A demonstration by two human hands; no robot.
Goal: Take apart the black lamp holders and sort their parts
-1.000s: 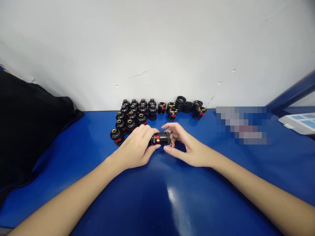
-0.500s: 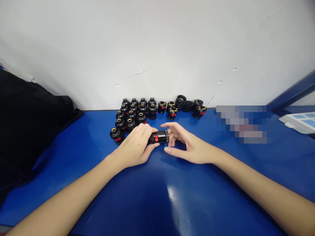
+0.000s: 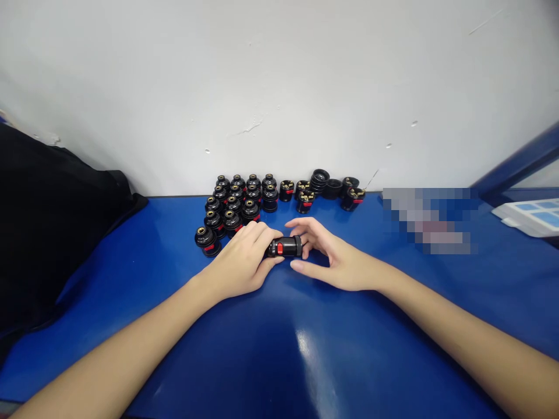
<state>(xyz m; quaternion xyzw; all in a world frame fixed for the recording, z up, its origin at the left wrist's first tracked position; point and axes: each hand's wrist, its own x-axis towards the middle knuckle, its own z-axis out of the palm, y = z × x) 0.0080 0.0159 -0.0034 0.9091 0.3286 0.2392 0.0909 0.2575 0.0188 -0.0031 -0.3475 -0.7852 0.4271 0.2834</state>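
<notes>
Left hand (image 3: 244,259): clamped round one end of black socket (image 3: 290,247)
Right hand (image 3: 336,259): thumb and forefinger apart, other fingers curled at ringed end, contact unclear
Black socket: sideways between hands, red tab (image 3: 280,249) showing
Capped sockets (image 3: 234,205): upright cluster beyond left hand
Uncapped sockets (image 3: 305,203): just right of cluster

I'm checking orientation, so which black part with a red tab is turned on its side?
The black part in the left hand, its ringed end toward the right hand; the others in view stand upright on the blue table.
</notes>
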